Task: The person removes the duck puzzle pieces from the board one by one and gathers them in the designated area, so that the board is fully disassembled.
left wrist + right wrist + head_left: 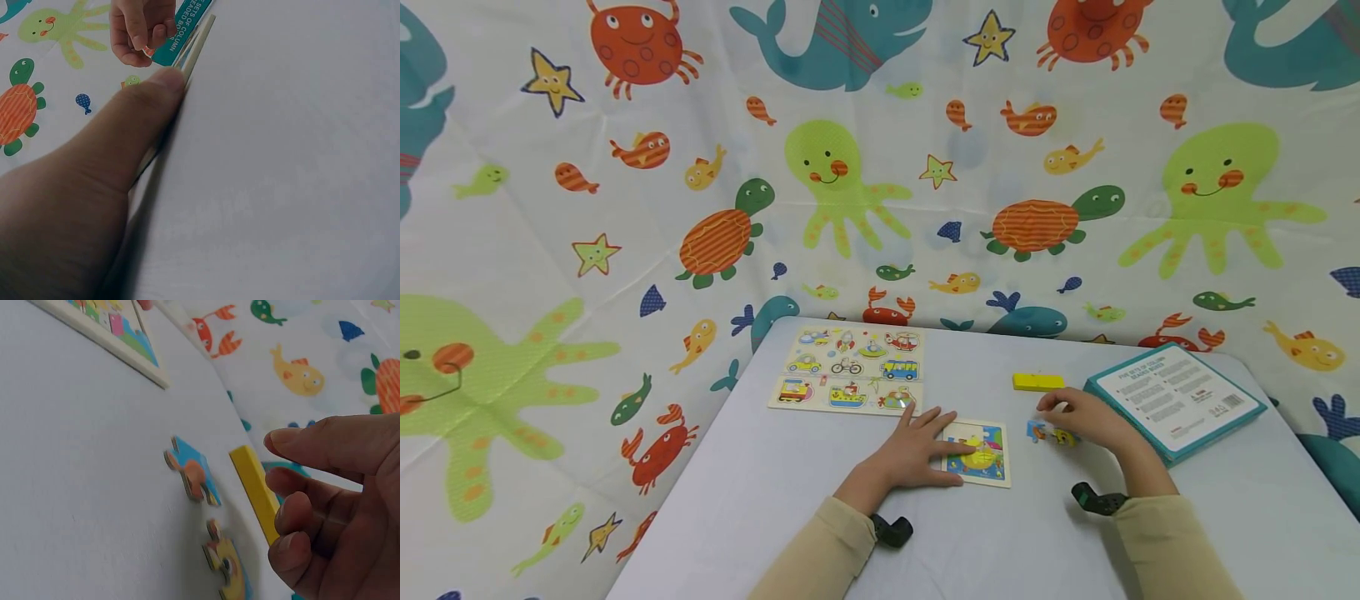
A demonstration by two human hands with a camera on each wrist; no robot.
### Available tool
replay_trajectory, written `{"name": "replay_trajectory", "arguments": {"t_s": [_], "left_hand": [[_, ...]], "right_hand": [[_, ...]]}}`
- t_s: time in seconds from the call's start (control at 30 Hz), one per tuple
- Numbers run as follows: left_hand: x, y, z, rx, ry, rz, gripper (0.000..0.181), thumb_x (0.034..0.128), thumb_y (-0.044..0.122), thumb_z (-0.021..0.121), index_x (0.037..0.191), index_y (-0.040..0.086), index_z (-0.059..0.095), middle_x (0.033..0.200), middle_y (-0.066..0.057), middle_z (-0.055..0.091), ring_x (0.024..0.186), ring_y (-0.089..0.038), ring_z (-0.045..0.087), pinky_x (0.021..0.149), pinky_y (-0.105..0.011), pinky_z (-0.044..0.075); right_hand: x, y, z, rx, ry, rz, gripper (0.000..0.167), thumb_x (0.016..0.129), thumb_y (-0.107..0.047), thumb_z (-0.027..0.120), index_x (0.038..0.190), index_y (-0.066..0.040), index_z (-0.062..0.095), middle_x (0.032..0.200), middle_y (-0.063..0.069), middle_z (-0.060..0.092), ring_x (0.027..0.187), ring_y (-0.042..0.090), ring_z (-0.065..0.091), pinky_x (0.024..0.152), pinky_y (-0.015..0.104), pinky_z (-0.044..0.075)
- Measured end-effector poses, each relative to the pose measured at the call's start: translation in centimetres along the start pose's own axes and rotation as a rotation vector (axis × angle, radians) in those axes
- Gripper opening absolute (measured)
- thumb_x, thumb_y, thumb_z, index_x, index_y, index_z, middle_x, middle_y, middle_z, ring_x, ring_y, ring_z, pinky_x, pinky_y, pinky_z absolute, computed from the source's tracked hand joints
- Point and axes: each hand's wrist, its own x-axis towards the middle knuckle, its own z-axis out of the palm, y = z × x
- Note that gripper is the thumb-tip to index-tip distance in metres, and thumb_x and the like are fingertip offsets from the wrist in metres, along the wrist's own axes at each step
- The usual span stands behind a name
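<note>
My left hand (910, 454) lies spread over a small wooden jigsaw puzzle (996, 477) with a yellow picture, fingers fairly straight across it. In the left wrist view the thumb (119, 131) rests along the board's edge. My right hand (1086, 421) hovers just above two loose puzzle pieces, its fingers loosely bent and nothing visible between them. One is a blue and orange piece (192, 472). The other is a yellow piece (230, 569) with an eye on it, partly cut off in the right wrist view.
A larger wooden board with vehicle pictures (850, 342) lies at the back left of the white table (715, 517). Behind the right hand is a yellow block (1037, 382). A teal box (1180, 400) with a white label lies at the right. A sea-animal cloth (880, 242) hangs behind.
</note>
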Motion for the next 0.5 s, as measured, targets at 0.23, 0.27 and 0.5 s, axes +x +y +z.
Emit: {"name": "replay_trajectory", "arguments": {"t_s": [0.23, 0.27, 0.5], "left_hand": [[0.1, -0.2, 0.3, 0.025, 0.003, 0.001, 0.058, 0.0848, 0.082, 0.041, 0.14, 0.063, 0.035, 0.164, 0.005, 0.024, 0.153, -0.024, 0.02, 0.121, -0.064, 0.006], [0.1, -0.2, 0.3, 0.026, 0.004, 0.001, 0.058, 0.0848, 0.082, 0.041, 0.14, 0.063, 0.035, 0.164, 0.005, 0.024, 0.153, -0.025, 0.02, 0.121, -0.064, 0.006], [0.1, -0.2, 0.2, 0.012, -0.01, -0.006, 0.058, 0.0849, 0.082, 0.04, 0.14, 0.064, 0.034, 0.164, 0.005, 0.023, 0.153, -0.025, 0.02, 0.121, -0.064, 0.006]], "right_hand": [[0.5, -1.9, 1.3, 0.073, -0.046, -0.011, 0.022, 0.095, -0.03, 0.065, 0.112, -0.014, 0.066, 0.103, 0.009, 0.065, 0.082, 0.023, 0.057, 0.068, 0.032, 0.05], [0.6, -2.1, 1.6, 0.086, -0.054, -0.01, 0.022, 0.095, -0.03, 0.065, 0.112, -0.014, 0.066, 0.101, 0.009, 0.064, 0.08, 0.023, 0.058, 0.067, 0.033, 0.05], [1.4, -3.4, 3.6, 0.095, -0.066, -0.034, 0.019, 0.093, -0.026, 0.067, 0.11, -0.017, 0.068, 0.106, 0.004, 0.064, 0.08, 0.021, 0.056, 0.07, 0.031, 0.05]]}}
